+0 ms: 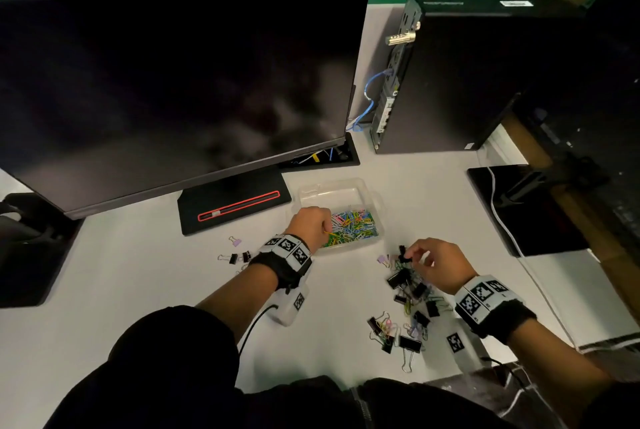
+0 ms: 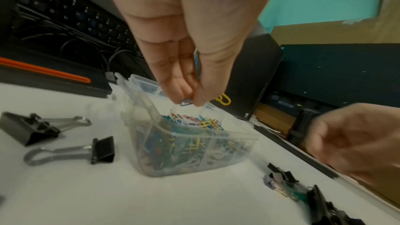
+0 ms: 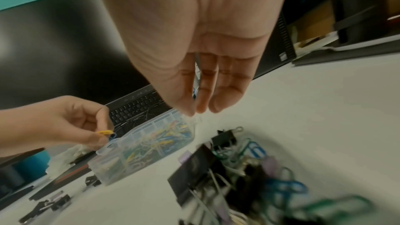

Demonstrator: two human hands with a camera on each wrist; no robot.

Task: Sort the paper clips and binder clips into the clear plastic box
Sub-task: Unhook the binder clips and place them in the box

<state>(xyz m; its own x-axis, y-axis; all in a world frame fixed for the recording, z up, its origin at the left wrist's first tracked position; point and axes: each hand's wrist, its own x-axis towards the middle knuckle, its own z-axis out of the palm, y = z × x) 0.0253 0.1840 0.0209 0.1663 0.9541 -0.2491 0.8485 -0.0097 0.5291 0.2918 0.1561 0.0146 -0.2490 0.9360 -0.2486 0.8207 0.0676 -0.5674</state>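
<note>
The clear plastic box point(image 1: 332, 186) sits mid-desk, its near compartment heaped with coloured paper clips point(image 1: 349, 226). My left hand point(image 1: 323, 229) hovers over that compartment and pinches a blue paper clip point(image 2: 186, 102) and a yellow one point(image 2: 224, 99). To the right lies a tangle of black binder clips and paper clips point(image 1: 408, 290). My right hand point(image 1: 410, 255) hangs just above it, fingertips point(image 3: 190, 111) pinched on something thin and pale, seemingly a paper clip. More binder clips point(image 1: 391, 331) lie nearer me. Two black binder clips point(image 2: 32, 127) lie left of the box.
A dark monitor point(image 1: 173, 82) on a black base point(image 1: 235, 206) stands behind the box, with a keyboard point(image 2: 75, 14) under it. A black computer tower point(image 1: 467, 82) stands at the back right. A black pad point(image 1: 540, 220) with a white cable point(image 1: 498, 217) lies at the right.
</note>
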